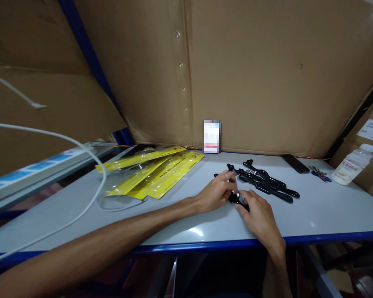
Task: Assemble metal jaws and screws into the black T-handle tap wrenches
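Both my hands meet over a small black tool (237, 198) on the grey table (329, 211). My left hand (216, 192) is closed, its fingers pinching the tool's far end. My right hand (258, 215) curls round the near end, with a shiny metal part showing between the fingers. Just behind them lies a loose pile of several similar black tools (264, 182). To the left are several yellow-carded clear packets (155, 171), fanned out flat.
Cardboard walls (267, 74) close off the back and sides. A white cable (90, 165) loops over the table's left end. A black phone (295, 163), keys (319, 173) and a white bottle (352, 164) lie at the far right. A small card (211, 136) stands against the back wall.
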`<state>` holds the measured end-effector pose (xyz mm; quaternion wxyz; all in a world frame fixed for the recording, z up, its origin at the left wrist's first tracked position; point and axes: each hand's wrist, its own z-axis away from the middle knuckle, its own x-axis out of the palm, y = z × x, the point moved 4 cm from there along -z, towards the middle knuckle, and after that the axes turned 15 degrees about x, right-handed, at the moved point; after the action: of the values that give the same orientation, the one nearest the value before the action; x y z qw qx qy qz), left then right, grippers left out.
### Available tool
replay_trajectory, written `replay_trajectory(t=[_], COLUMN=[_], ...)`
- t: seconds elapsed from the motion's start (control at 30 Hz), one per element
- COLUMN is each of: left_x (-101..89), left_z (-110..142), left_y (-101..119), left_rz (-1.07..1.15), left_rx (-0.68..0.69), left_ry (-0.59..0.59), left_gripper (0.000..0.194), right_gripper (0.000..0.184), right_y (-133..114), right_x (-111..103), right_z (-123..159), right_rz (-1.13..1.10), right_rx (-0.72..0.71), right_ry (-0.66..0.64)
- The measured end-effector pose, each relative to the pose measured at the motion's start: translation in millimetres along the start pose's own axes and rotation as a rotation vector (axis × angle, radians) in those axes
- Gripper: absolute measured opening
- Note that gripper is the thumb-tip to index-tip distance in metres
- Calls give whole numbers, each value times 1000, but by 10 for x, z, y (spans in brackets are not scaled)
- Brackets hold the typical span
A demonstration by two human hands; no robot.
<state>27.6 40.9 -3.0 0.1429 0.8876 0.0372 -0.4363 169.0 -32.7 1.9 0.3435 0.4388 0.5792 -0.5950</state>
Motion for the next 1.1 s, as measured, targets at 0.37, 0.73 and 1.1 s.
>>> replay_trajectory(t=[0.37, 0.73, 1.1], left_x=[-51, -65, -78], left_z=[25, 36, 38], left_y=[-43, -59, -53], left_rz=[-9, -63, -119], left_rx=[-22, -42, -112], left_ry=[-19, -19, 27], left_gripper=[24, 15, 12], right_gripper=[32, 32, 33], right_y=[3, -5, -1], right_x=[6, -14, -1], right_z=[-3, 7, 3], right_rz=[-11, -20, -16], right_rx=[4, 9, 14], right_ry=[-10, -15, -27])
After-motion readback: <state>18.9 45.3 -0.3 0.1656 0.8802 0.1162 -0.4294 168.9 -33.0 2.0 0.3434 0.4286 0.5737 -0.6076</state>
